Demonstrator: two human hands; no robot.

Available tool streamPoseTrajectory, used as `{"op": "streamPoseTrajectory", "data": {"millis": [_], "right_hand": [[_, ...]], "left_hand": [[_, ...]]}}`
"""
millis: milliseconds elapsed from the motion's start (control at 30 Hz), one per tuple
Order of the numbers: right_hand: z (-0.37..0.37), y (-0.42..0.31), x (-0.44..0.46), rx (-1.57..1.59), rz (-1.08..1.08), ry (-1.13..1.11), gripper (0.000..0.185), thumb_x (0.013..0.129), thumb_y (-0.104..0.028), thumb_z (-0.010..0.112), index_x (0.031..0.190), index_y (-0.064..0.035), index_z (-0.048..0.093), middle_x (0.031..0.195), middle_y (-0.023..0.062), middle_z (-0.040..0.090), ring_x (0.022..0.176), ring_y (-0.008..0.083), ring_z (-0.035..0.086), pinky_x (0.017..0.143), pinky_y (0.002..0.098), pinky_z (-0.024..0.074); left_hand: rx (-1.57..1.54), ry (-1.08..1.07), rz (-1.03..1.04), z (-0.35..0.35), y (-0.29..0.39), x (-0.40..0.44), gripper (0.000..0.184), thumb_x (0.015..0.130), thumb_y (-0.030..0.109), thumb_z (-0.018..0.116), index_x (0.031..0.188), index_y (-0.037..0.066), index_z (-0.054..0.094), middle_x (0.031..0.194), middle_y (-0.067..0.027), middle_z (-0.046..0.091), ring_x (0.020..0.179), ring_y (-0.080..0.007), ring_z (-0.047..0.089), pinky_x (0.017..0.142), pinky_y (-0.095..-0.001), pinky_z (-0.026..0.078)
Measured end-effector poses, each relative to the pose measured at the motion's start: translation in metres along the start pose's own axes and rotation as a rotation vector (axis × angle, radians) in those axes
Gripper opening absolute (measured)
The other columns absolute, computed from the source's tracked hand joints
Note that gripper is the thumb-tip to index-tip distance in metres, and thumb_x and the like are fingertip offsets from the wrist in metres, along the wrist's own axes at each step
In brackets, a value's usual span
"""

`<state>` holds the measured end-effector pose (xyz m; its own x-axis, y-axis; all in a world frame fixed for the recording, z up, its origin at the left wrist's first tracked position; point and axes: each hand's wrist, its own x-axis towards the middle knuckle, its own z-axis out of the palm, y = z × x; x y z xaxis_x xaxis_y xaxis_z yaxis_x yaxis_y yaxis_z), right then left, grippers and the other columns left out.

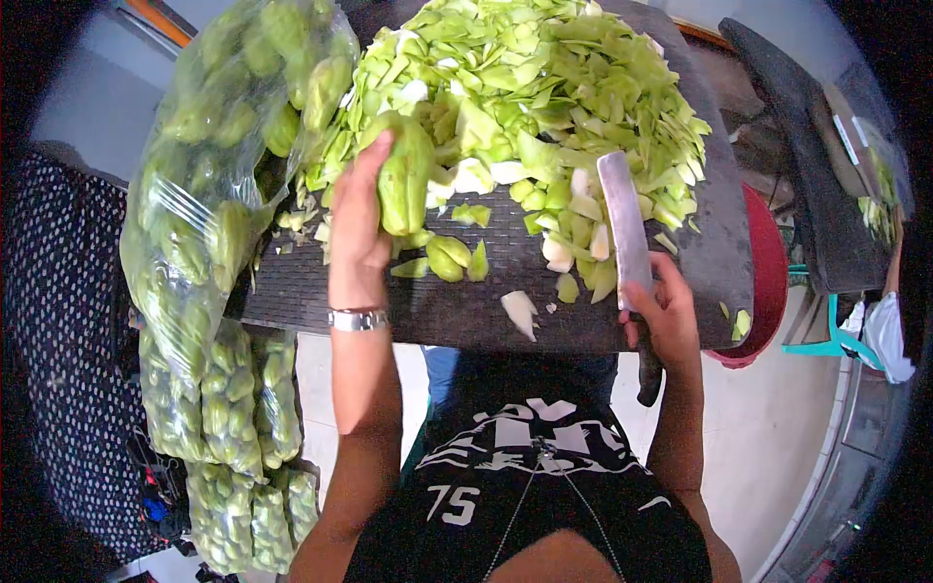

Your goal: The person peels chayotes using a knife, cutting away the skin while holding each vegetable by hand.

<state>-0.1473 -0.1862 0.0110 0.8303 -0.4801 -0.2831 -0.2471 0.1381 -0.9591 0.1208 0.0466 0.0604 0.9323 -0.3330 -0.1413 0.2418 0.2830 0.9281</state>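
Observation:
My left hand [358, 209] is closed round a whole green chayote [405, 180], held upright over the dark woven tabletop [466, 311]. In my right hand [666, 309] is a knife, its broad pale blade [625, 219] pointing away from me and its dark handle showing below the fingers. Beyond both hands spreads a big heap of sliced chayote [525, 87]. Between the hands lie a small chayote piece [448, 257], several green slivers and a white scrap [520, 313].
A large clear plastic bag of whole chayotes [219, 175] leans on the table's left side. More filled bags [228, 398] are stacked below it on the floor. At the right are a red tub [763, 282], a teal stool [831, 335] and another person's arm [894, 257].

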Motion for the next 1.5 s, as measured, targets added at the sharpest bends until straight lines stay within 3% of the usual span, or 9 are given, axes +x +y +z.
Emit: {"op": "streamPoseTrajectory", "data": {"millis": [300,467,733,900,1067,1267,1333,1433,1500], "right_hand": [[0.01,-0.034,-0.014,0.447,-0.001,-0.201,0.048,0.094,-0.024,0.057,0.133,-0.0032,0.039,0.083,0.0178,0.063,0.035,0.0181,0.048,0.029,0.0278,0.0371],[0.027,-0.051,-0.007,0.377,-0.047,-0.235,0.049,0.093,-0.023,0.06,0.132,-0.004,0.038,0.087,0.0179,0.064,0.036,0.0174,0.049,0.031,0.0269,0.0378],[0.021,-0.052,0.009,-0.62,-0.533,0.045,0.045,0.087,-0.026,0.079,0.118,-0.0058,0.054,0.082,0.0128,0.068,0.059,0.0195,0.061,0.055,0.0348,0.047],[0.027,-0.085,0.003,-0.707,-0.275,0.021,0.047,0.087,-0.037,0.078,0.118,-0.0083,0.057,0.075,0.0171,0.067,0.064,0.0296,0.066,0.061,0.0416,0.0497],[0.024,-0.082,0.009,-0.76,-0.39,-0.123,0.067,0.086,-0.053,0.075,0.133,-0.0106,0.053,0.096,0.0227,0.071,0.084,0.0403,0.071,0.07,0.047,0.0545],[0.035,-0.083,-0.006,-0.897,-0.684,-0.245,0.095,0.077,-0.066,0.075,0.15,-0.0133,0.044,0.12,0.0229,0.069,0.105,0.0417,0.069,0.084,0.0485,0.0576],[0.036,-0.086,-0.008,-0.902,-0.7,-0.254,0.101,0.076,-0.075,0.07,0.151,-0.0143,0.043,0.118,0.0251,0.069,0.108,0.0459,0.066,0.088,0.0484,0.056],[0.038,-0.086,-0.009,-0.954,-0.709,-0.241,0.099,0.075,-0.071,0.074,0.15,-0.0129,0.045,0.123,0.0235,0.068,0.109,0.0453,0.067,0.087,0.0475,0.057],[0.038,-0.085,-0.008,-0.929,-0.742,-0.249,0.097,0.075,-0.068,0.075,0.148,-0.012,0.047,0.122,0.0226,0.068,0.108,0.0448,0.067,0.088,0.0474,0.0565]], "left_hand": [[-0.291,-0.204,-0.124,0.002,-0.024,-0.012,0.059,0.097,0.047,0.063,0.136,0.004,0.053,0.129,-0.0167,0.066,0.112,-0.0295,0.068,0.089,-0.0398,0.059],[-0.896,-0.589,-0.302,0.013,-0.026,-0.028,0.092,0.095,0.056,0.061,0.157,-0.003,0.027,0.158,-0.0312,0.034,0.143,-0.0526,0.036,0.111,-0.07,0.037],[-0.863,-0.575,-0.536,0.03,-0.068,-0.052,0.073,0.091,0.038,0.064,0.148,-0.002,0.043,0.139,-0.0254,0.055,0.126,-0.0395,0.058,0.103,-0.0529,0.051],[-0.542,-0.679,-0.415,0.044,-0.069,-0.072,0.063,0.099,0.032,0.061,0.148,-0.001,0.041,0.138,-0.0195,0.059,0.116,-0.0313,0.064,0.101,-0.0485,0.052],[-0.323,-0.601,-0.534,0.041,-0.067,-0.081,0.076,0.084,0.015,0.079,0.148,0.001,0.041,0.132,-0.018,0.064,0.104,-0.029,0.069,0.095,-0.0424,0.056],[0.175,-0.672,0.052,0.036,-0.081,-0.074,0.049,0.088,0.023,0.077,0.131,0.006,0.061,0.115,-0.0063,0.072,0.101,-0.0128,0.068,0.089,-0.0299,0.056],[-0.212,-0.718,-0.514,0.038,-0.072,-0.056,0.031,0.097,0.022,0.067,0.124,0.009,0.064,0.113,-0.0016,0.071,0.098,-0.0096,0.067,0.086,-0.0282,0.056],[-0.244,-0.605,-0.723,0.053,-0.047,-0.07,0.038,0.106,0.04,0.047,0.126,0.014,0.066,0.108,-0.0035,0.073,0.096,-0.0146,0.071,0.085,-0.0324,0.058],[-0.114,-0.732,-0.541,0.046,-0.055,-0.067,0.032,0.095,0.032,0.065,0.119,0.011,0.066,0.105,-0.0015,0.071,0.094,-0.0127,0.068,0.083,-0.0294,0.056]]}}
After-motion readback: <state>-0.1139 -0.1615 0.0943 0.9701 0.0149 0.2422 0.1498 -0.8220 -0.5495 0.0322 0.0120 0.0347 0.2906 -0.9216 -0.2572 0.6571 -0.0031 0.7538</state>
